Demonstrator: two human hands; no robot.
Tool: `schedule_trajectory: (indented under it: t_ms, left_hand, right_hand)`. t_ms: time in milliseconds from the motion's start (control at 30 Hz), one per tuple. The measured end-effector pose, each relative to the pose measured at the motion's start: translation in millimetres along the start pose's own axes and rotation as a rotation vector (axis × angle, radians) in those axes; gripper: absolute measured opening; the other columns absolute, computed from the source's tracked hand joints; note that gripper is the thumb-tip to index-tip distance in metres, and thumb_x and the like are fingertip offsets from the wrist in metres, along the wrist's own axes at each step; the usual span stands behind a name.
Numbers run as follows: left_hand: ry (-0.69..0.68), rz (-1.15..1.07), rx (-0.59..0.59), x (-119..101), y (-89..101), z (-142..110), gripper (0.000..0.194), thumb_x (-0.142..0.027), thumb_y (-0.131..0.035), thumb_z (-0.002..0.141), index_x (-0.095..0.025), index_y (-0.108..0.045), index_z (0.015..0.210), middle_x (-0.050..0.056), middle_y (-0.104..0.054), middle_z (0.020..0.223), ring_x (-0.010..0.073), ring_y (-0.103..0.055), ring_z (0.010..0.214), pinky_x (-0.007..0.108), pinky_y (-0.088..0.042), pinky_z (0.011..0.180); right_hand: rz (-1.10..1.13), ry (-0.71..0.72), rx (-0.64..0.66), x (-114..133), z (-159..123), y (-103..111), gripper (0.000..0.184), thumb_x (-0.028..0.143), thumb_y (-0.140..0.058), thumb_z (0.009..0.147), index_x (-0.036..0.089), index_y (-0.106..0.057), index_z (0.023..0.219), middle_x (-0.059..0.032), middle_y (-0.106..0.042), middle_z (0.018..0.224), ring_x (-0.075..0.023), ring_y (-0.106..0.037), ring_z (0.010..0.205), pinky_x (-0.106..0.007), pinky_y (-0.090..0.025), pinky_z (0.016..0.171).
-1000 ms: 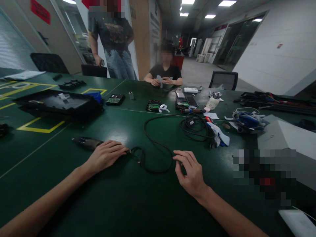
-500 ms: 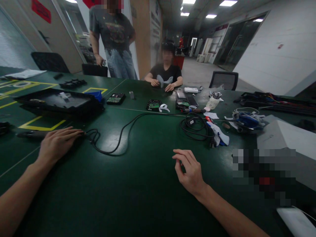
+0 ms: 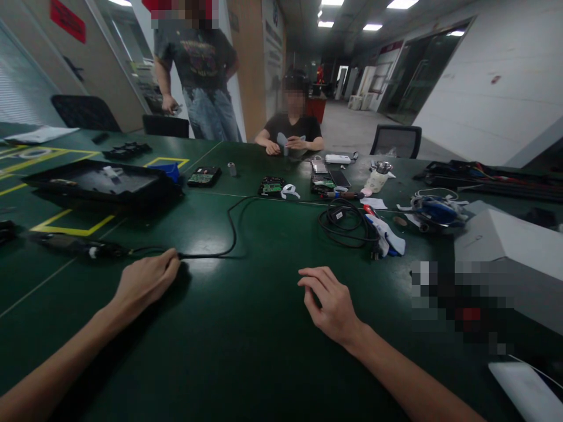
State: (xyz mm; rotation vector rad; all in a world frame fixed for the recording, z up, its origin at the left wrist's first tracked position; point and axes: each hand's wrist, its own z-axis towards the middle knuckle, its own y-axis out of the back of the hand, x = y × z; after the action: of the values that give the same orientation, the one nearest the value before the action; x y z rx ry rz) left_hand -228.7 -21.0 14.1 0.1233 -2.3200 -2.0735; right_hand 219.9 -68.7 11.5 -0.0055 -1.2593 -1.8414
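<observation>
My left hand [image 3: 147,280] rests on the green table [image 3: 246,346] with its fingers curled over a black cable [image 3: 229,234]. That cable runs left to a dark pen-shaped tool [image 3: 73,245] lying on the table, and right and up toward the far side. My right hand [image 3: 329,302] hovers low over the table, fingers loosely bent and apart, holding nothing.
A black tray [image 3: 101,183] sits at the back left. Circuit boards [image 3: 271,187], a coiled black cord [image 3: 345,221], a blue tool [image 3: 435,211] and a grey box [image 3: 510,246] lie further back and right. One person sits across the table; another stands behind.
My left hand slid the tool far to the left, let it go and came back right onto the cable. The cable's loop has straightened. My right hand barely moved.
</observation>
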Motion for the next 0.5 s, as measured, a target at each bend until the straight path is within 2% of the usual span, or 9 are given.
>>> schedule_trajectory:
  t_ms: [100,200,333,433,500]
  left_hand:
    - [-0.126,-0.062,-0.008,-38,-6.1,-16,0.046,-0.046,-0.024,0.107,-0.02,-0.06,0.115,0.008,-0.071,0.092,0.0239,-0.066,0.075,0.033,-0.041,0.068]
    - [-0.3,-0.122,-0.045,-87,-15.1,-32,0.04,-0.043,-0.028,0.107,-0.02,-0.06,0.116,0.008,-0.071,0.089,0.0227,-0.066,0.073,0.033,-0.043,0.065]
    - [-0.626,-0.181,-0.183,-167,-26.0,-49,0.028,-0.031,-0.033,0.105,-0.021,-0.057,0.097,0.006,-0.068,0.081,0.0206,-0.064,0.07,0.033,-0.045,0.063]
    - [-0.832,-0.224,-0.196,-219,-28.7,-56,0.018,-0.022,-0.039,0.101,-0.021,-0.057,0.096,0.007,-0.068,0.088,0.0212,-0.066,0.078,0.034,-0.05,0.069]
    - [-0.917,-0.266,-0.154,-238,-27.7,-58,0.016,-0.023,-0.041,0.101,-0.02,-0.057,0.099,0.006,-0.069,0.09,0.0205,-0.066,0.078,0.034,-0.051,0.069]
  right_hand:
    - [-0.014,0.044,0.081,3,1,1,0.027,0.011,-0.053,0.098,0.023,-0.066,0.119,-0.0092,-0.068,0.128,-0.0264,-0.062,0.117,-0.04,-0.061,0.085]
    - [-0.027,0.105,0.129,11,2,-1,0.033,0.012,-0.054,0.098,0.023,-0.063,0.128,-0.0096,-0.067,0.131,-0.0274,-0.059,0.121,-0.042,-0.059,0.09]
    - [-0.062,0.204,0.183,17,2,-4,0.048,0.01,-0.057,0.093,0.023,-0.057,0.138,-0.0108,-0.065,0.134,-0.0291,-0.057,0.124,-0.049,-0.053,0.103]
    - [-0.059,0.195,0.176,11,-1,-1,0.043,0.007,-0.057,0.087,0.021,-0.062,0.127,-0.0124,-0.065,0.125,-0.0302,-0.057,0.121,-0.05,-0.051,0.102]
    - [-0.049,0.145,0.128,5,-3,4,0.027,0.006,-0.054,0.087,0.02,-0.065,0.109,-0.0113,-0.066,0.11,-0.0295,-0.059,0.111,-0.048,-0.052,0.095]
